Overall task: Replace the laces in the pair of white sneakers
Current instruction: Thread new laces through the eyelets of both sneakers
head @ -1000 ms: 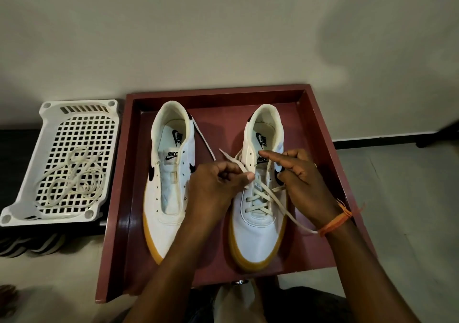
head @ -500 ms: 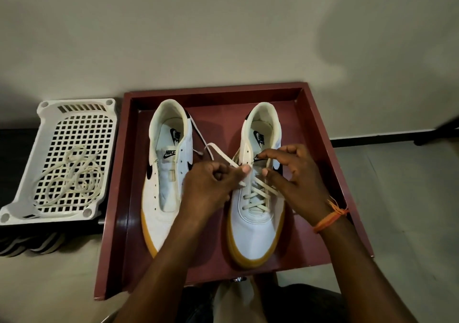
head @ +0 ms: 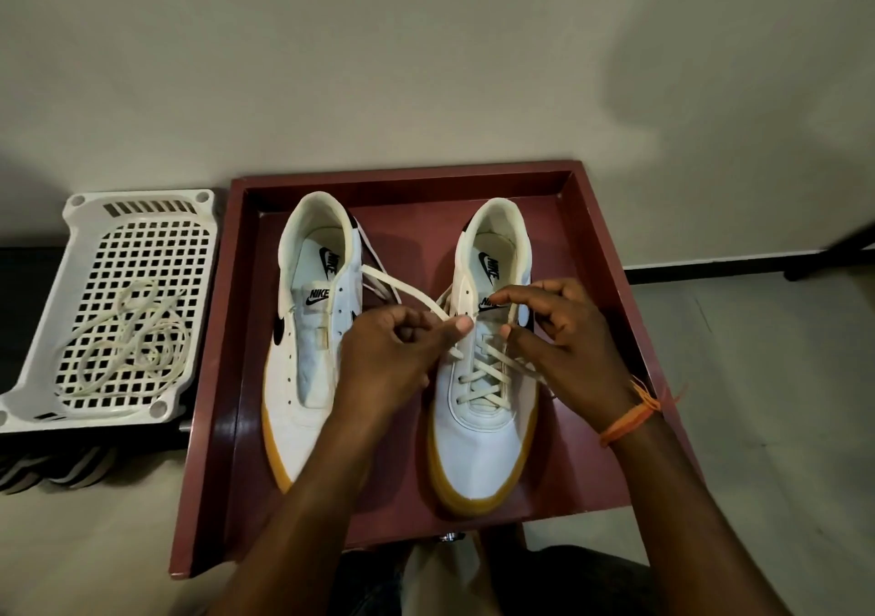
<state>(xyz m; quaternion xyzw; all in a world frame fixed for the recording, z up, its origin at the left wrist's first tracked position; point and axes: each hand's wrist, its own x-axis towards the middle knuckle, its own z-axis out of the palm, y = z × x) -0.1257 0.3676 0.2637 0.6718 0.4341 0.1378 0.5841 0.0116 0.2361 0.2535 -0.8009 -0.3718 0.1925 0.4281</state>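
A: While the left hand [head: 388, 360] curls over the gap between the shoes, what does it hold?

B: It pinches a lace [head: 407, 296] between thumb and forefinger, right at the upper eyelets of the right shoe [head: 478, 445]. From that pinch the lace runs up and away to the left, toward the left shoe [head: 303, 331].

A: And the right hand [head: 563, 350]?

B: It sits over the right shoe's outer side, fingers bent. Forefinger and thumb pinch the other lace end near the tongue. An orange thread [head: 629, 419] is tied round that wrist.

A: How far is the lacing?

B: Below both hands the right shoe shows several crossed rows. The left shoe, just left of the left hand, has bare eyelets and an open tongue.

A: Where do the shoes stand?

B: Side by side in a dark red tray [head: 227, 379], toes toward the person, heels away.

A: Anything beyond the left hand?

B: A white basket [head: 142, 218] lies well to its left, beside the tray, with a loose coil of laces [head: 128, 345] in it.
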